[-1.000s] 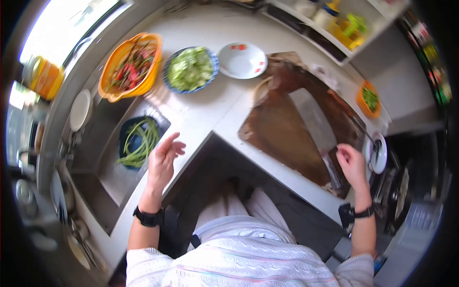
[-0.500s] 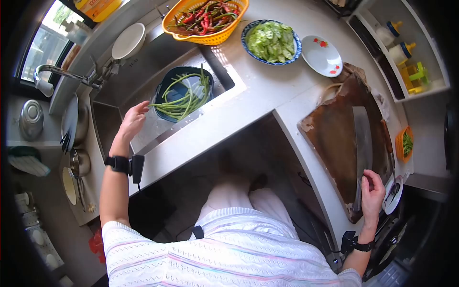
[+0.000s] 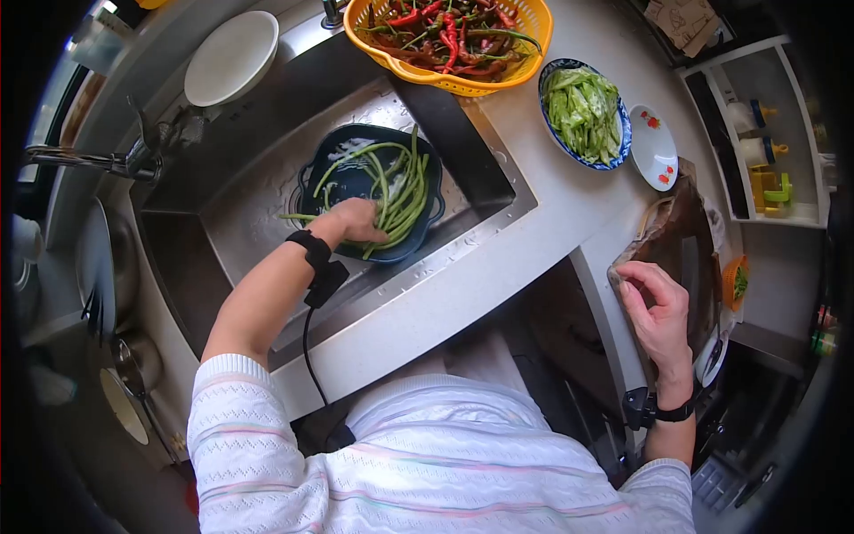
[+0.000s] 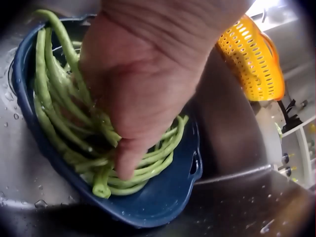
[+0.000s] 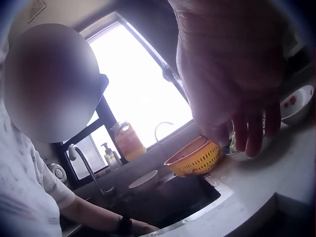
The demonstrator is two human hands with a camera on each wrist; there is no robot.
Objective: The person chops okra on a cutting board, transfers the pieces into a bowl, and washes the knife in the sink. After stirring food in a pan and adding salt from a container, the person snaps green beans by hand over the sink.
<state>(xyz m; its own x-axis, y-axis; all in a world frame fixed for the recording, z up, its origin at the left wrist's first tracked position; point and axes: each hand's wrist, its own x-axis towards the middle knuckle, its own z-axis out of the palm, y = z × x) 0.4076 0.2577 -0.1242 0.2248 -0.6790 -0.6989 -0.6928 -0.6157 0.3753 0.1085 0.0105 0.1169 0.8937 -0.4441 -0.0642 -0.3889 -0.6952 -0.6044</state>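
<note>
My left hand [image 3: 356, 221] is down in the sink, inside a dark blue basin [image 4: 163, 205]. Its thumb presses over a bunch of long green beans [image 4: 101, 187], gripping them; the other fingers are mostly hidden among the beans. More of the beans curve along the basin's side, and one end pokes over the rim. My right hand [image 3: 658, 311] hovers near the corner of the brown cutting board [image 3: 663, 249], fingers loosely bent and nothing in them. A cleaver [image 3: 689, 254] lies on that board, partly in view.
The metal sink [image 3: 258, 178] has a faucet [image 3: 89, 160] and a white dish [image 3: 231, 58] at its edge. Behind stand a yellow basket [image 3: 418, 73] of red and green peppers, a plate of sliced greens [image 3: 583, 116] and a flowered white bowl [image 3: 654, 147].
My left hand has moved from beside the basin into it and taken hold of the beans. My right hand has come away from the cleaver's handle. The head view has swung toward the sink.
</note>
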